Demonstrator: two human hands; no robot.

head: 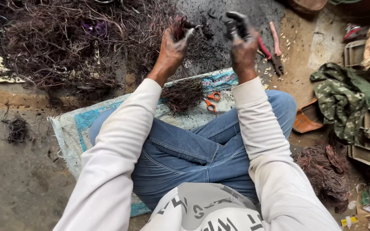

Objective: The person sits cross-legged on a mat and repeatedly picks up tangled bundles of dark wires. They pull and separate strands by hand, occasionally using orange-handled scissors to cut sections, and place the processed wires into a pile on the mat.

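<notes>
The left hand point(174, 42), blackened with soot, was raised with its fingers curled tight around a small tuft of burnt wire strands point(179, 25), the frayed ends sticking up above the fist. The right hand point(241, 40), equally dark, was held up beside it, a little apart, its fingers bent closed on something small and dark at the fingertips; what that was could not be made out. Both arms wore pale long sleeves point(120, 141) over crossed legs in blue jeans point(193, 149).

Below the hands, on a woven sack mat point(76, 128) spread on the floor, lay a small bundle of dark wire point(184, 94), and just beside it orange-handled scissors point(211, 102). Red-handled pliers point(270, 51) lay on the ground just past the right hand. A large tangled heap of burnt wire point(65, 42) covered the floor to the upper left. Coiled brownish wire point(326, 167) sat to the right, near a green patterned cloth point(343, 96).
</notes>
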